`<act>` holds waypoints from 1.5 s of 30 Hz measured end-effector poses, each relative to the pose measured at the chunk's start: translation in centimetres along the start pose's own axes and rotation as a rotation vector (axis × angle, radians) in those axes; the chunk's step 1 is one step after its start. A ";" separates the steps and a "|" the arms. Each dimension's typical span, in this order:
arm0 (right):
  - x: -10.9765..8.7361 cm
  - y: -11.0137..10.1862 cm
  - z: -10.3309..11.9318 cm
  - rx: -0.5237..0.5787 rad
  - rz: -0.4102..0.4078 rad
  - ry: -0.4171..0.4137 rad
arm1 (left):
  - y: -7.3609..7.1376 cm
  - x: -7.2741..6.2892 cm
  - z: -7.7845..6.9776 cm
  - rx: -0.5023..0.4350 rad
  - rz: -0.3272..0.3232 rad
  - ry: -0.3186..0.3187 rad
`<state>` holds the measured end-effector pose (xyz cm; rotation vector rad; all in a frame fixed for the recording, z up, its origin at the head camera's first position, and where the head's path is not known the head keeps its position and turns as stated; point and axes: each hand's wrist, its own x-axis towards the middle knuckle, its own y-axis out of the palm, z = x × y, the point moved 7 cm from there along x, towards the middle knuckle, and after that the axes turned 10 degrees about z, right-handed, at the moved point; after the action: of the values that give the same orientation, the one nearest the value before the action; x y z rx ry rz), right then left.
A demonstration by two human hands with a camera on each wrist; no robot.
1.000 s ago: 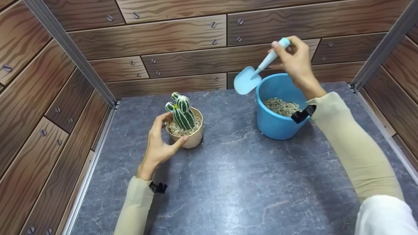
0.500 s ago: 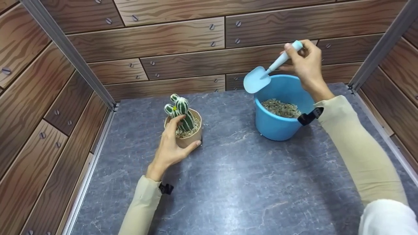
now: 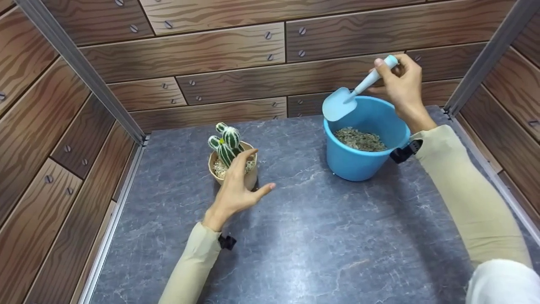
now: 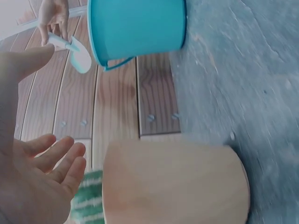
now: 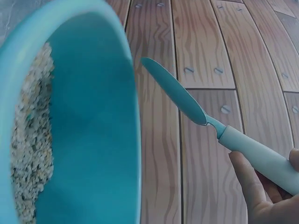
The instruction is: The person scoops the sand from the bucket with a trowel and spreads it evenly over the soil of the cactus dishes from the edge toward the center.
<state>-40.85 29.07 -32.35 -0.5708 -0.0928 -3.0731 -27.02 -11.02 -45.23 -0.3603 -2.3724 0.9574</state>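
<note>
My right hand (image 3: 400, 84) grips a light blue hand trowel (image 3: 339, 104) by its handle, above the left rim of a blue bucket (image 3: 358, 166). Gravelly, sand-coloured grit (image 3: 360, 139) lies in the bucket's bottom, and the right wrist view shows the trowel's blade tilted outside the rim. My left hand (image 3: 236, 190), its thumb and fingers spread apart, is in front of a beige pot (image 3: 252, 175) and hides part of it. In that pot a green, white-striped cactus (image 3: 228, 145) stands in pale grit. The left wrist view shows nothing between the left hand's fingers (image 4: 53, 158).
A dark grey marbled tabletop (image 3: 303, 236) lies under the pot and bucket. Wood-patterned walls (image 3: 228, 55) enclose the back and both sides, with metal rails (image 3: 80, 71) at the corners.
My left hand has come off the pot's side and moved right, in front of it. My right hand has carried the trowel rightward and slightly down, toward the bucket.
</note>
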 end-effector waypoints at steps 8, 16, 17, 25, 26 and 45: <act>0.0 -1.6 -0.6 -0.089 -0.019 0.032 | 2.9 3.3 -1.0 -0.043 0.075 -0.031; 0.3 -1.4 -1.7 -0.340 0.063 0.097 | 5.4 6.1 -2.0 -0.082 0.137 -0.044; 0.3 -1.1 -1.9 -0.361 0.096 0.112 | 5.7 6.3 -2.0 -0.082 0.148 -0.049; 0.1 1.0 -3.0 -0.734 0.329 0.124 | 8.0 8.3 -3.3 -0.076 0.203 -0.056; 0.1 1.2 -3.0 -0.767 0.351 0.120 | 8.2 8.6 -3.4 -0.080 0.206 -0.060; 0.5 1.9 -4.0 -0.915 0.477 0.210 | 11.8 13.7 -5.7 -0.180 0.225 -0.123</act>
<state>-42.66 26.92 -35.79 -0.1985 1.2778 -2.5211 -34.36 6.41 -44.76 -0.6667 -2.5792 0.8877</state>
